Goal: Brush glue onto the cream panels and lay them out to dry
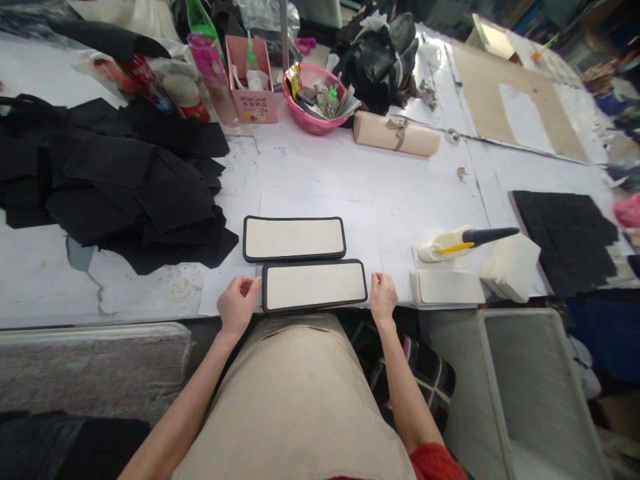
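1. At the near edge of the counter (320, 177), the left grip (237, 307) stands at the left end of the nearer panel (316, 287). Fingers curled inward; cannot tell whether they pinch the border.
2. Just beside the panel's right end is the right grip (384, 298). Fingers likewise curled; cannot tell whether it is clenched or grasping.
3. Nearer panel: cream face, black border, rounded corners. It lies between both grips, along the counter's edge.
4. Farther panel (294, 239): same pattern, directly behind and offset to the left. Contact between the two cannot be determined.
5. Right of the right grip: white cards (450, 288), stacked, with a second white stack (511, 268) beside them. Behind the cards lie a black handle (490, 235) and a yellow stick (456, 248).
6. Left of the panels: loose, overlapping pile of black pieces (125, 187).
7. Far right: flat black stack (563, 237).
8. Behind the panels: pink basket (306, 123) of small items, pink box (258, 110) to its left, tied tan roll (374, 132) to its right.
9. Beyond the roll: crumpled black bag (377, 67).
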Demonstrator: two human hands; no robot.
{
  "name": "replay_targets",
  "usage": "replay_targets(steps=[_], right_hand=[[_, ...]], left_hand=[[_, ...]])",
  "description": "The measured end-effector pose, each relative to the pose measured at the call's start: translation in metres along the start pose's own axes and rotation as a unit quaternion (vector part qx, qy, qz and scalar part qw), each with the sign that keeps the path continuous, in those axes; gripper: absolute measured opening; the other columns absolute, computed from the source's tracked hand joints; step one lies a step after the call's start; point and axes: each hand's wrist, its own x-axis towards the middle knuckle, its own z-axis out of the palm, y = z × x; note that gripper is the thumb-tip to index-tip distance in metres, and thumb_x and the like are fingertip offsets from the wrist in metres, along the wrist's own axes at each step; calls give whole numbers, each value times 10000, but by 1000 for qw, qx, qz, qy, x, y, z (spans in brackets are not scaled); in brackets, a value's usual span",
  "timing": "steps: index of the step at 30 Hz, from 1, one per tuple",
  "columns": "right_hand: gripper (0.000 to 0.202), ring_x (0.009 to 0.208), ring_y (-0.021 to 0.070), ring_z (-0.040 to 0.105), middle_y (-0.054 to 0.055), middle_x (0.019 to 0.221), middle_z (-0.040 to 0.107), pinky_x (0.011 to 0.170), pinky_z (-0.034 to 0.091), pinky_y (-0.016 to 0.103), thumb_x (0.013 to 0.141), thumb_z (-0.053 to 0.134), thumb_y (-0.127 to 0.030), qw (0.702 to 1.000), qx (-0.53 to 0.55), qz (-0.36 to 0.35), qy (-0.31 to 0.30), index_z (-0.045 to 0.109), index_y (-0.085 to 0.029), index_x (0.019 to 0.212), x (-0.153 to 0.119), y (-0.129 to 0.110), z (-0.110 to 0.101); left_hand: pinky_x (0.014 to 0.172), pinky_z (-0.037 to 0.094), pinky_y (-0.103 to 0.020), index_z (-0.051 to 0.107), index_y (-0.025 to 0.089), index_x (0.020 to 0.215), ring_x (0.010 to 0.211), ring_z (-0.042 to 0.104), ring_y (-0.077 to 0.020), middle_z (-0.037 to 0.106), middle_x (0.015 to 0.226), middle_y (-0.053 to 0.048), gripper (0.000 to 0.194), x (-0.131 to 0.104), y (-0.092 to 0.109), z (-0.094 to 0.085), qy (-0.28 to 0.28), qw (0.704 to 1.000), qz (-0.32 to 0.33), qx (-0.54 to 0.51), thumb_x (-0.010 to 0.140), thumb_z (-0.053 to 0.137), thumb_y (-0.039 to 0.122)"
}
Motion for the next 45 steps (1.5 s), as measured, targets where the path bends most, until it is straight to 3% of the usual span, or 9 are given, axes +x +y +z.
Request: replay_targets(steps=[2, 5, 8, 13, 20, 28, 33, 45], right_hand=[[396, 1266, 263, 506, 160, 1302, 605, 1056, 388, 434, 982, 358, -340, 992, -17, -125, -4, 589, -146, 1239, -15, -21, 15], [479, 1459, 233, 257, 106, 1519, 413, 1184, 206, 447, 987, 380, -297, 955, -41, -287, -69, 413, -165, 1447, -32, -48, 45], [595, 1498, 229, 133, 86, 1583, 293, 1213, 109, 469, 975, 432, -327, 930, -74, -343, -111, 265, -165, 1524, -37, -59, 66], [683, 1505, 227, 82, 97, 1604, 218, 1218, 80, 484, 975, 431, -412, 921, -90, -351, -145, 173, -144, 1547, -34, -53, 71], [671, 1503, 213, 94, 80, 1608, 207, 1220, 101, 467, 980, 425, -415, 917, -86, -359, -151, 187, -135, 1542, -31, -52, 68], [683, 1502, 241, 105, 107, 1602, 223, 1218, 78, 496, 969, 450, -369, 937, -93, -314, -119, 167, -144, 1549, 3, 0, 39], [713, 1503, 239, 98, 105, 1607, 210, 1216, 100, 492, 972, 411, -470, 936, -77, -312, -141, 140, -159, 1554, 10, 19, 48], [719, 1500, 249, 116, 126, 1597, 242, 1208, 149, 493, 967, 404, -495, 937, -52, -317, -138, 165, -147, 1549, 12, 23, 56]], left_hand=[[912, 494, -395, 650, 190, 1012, 1012, 645, -249, 697, 1053, -118, 336, -4, 14, 7, 0, 985, 154, 73, 921, 454, 448], [1118, 338, -468, 538, 174, 1329, 1352, 437, -281, 535, 1405, -149, 438, -4, 29, 34, -103, 915, 364, 138, 935, 433, 336], [1192, 195, -495, 375, 158, 1477, 1453, 269, -288, 376, 1537, -145, 604, 0, 27, 59, -178, 852, 445, 213, 911, 479, 341], [1205, 124, -511, 280, 146, 1522, 1474, 202, -284, 257, 1584, -150, 674, 4, 12, 69, -193, 837, 437, 266, 919, 463, 382], [1212, 108, -499, 301, 89, 1506, 1480, 175, -276, 250, 1579, -168, 678, 5, 13, 69, -191, 831, 445, 273, 938, 434, 433], [1211, 123, -503, 287, 136, 1521, 1470, 204, -290, 255, 1578, -151, 682, 12, 7, 52, -199, 834, 436, 272, 926, 472, 413], [1210, 103, -504, 304, 152, 1517, 1469, 212, -289, 262, 1577, -143, 683, 14, -4, 51, -209, 832, 434, 276, 924, 467, 451], [1200, 132, -506, 371, 187, 1487, 1464, 234, -296, 316, 1566, -139, 652, 16, -2, 51, -208, 827, 438, 283, 899, 500, 440]])
